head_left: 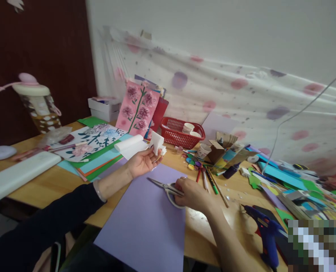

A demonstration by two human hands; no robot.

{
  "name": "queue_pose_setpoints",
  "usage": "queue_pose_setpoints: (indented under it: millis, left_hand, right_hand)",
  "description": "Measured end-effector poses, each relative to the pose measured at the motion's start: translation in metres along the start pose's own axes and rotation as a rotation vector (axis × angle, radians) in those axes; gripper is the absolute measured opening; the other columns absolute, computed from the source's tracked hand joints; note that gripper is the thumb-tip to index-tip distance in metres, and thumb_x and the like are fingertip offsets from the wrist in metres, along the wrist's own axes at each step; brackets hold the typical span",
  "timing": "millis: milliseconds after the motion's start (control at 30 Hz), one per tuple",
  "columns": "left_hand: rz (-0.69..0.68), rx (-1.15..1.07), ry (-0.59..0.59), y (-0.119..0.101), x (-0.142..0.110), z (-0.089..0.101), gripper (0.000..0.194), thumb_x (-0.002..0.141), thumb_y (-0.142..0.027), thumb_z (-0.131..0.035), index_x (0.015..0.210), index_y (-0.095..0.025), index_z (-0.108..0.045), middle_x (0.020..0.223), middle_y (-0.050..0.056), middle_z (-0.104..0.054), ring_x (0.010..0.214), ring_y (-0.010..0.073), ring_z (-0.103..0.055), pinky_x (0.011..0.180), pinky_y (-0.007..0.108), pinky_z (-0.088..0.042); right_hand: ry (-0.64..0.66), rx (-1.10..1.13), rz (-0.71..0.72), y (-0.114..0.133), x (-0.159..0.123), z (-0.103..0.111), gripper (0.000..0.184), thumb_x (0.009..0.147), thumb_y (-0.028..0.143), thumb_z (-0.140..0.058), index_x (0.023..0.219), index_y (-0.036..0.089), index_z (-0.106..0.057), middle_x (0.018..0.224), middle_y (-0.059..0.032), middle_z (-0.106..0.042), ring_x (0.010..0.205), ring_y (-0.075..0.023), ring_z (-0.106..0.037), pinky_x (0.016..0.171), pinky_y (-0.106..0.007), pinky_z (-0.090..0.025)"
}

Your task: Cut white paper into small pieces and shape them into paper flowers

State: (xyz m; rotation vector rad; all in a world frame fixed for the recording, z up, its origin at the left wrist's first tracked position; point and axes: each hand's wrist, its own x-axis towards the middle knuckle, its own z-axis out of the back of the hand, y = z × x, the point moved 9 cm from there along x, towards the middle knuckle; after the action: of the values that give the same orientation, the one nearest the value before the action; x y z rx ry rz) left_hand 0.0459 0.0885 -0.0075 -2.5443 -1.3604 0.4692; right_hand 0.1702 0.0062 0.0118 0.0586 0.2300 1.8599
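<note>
While my left fingers [145, 162] pinch some folded white paper [157, 141], my right ones [191, 190] grip grey-handled scissors [165, 187] over purple paper [147, 223].

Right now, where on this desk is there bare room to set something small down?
The near part of the purple sheet, below the scissors, is bare. Mostly bare wood shows between that sheet and the blue glue gun, but the right forearm crosses it. It's crowded around the pens and beyond the glue gun.
</note>
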Motion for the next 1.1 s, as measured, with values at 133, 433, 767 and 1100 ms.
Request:
queue_pose_setpoints:
  millis: [133,433,767,1100]
  left_hand:
    - [-0.036,-0.027,-0.02,-0.006,0.0,-0.001,0.024,0.09,-0.008,-0.039,0.084,-0.01,-0.062,0.072,0.006,-0.07,0.067,0.0117,-0.068,0.079,0.031,-0.055]
    - [-0.048,-0.054,-0.031,-0.007,0.005,0.004,0.024,0.09,-0.005,-0.037,0.098,-0.007,-0.06,0.077,0.009,-0.072,0.071,0.0153,-0.07,0.078,0.033,-0.057]
    - [-0.06,0.075,-0.096,-0.002,0.01,0.017,0.015,0.085,-0.003,-0.046,0.088,-0.007,-0.06,0.076,0.01,-0.071,0.072,0.0159,-0.07,0.075,0.028,-0.057]
    - [-0.109,0.263,-0.027,0.001,0.007,0.011,0.015,0.08,-0.001,-0.052,0.083,-0.01,-0.063,0.077,0.007,-0.071,0.072,0.0142,-0.069,0.071,0.025,-0.056]
  right_hand:
    - [-0.014,0.146,-0.063,-0.021,0.001,0.007,0.005,0.066,0.02,-0.06,0.067,0.017,-0.055,0.059,-0.0001,-0.055,0.051,-0.0109,-0.043,0.047,-0.023,-0.025]
    - [-0.224,1.479,0.007,-0.032,0.014,0.011,0.035,0.072,0.05,-0.064,0.07,0.018,-0.048,0.057,0.0034,-0.05,0.044,-0.0076,-0.042,0.042,-0.021,-0.031]
    - [0.393,1.905,0.335,0.046,-0.004,0.008,0.059,0.073,0.073,-0.045,0.086,0.016,-0.057,0.077,-0.0043,-0.053,0.064,-0.0153,-0.05,0.059,-0.031,-0.041]
    - [0.438,1.937,0.27,0.039,0.002,-0.012,0.065,0.075,0.076,-0.037,0.09,0.016,-0.057,0.078,-0.0053,-0.055,0.066,-0.0163,-0.053,0.064,-0.033,-0.043]
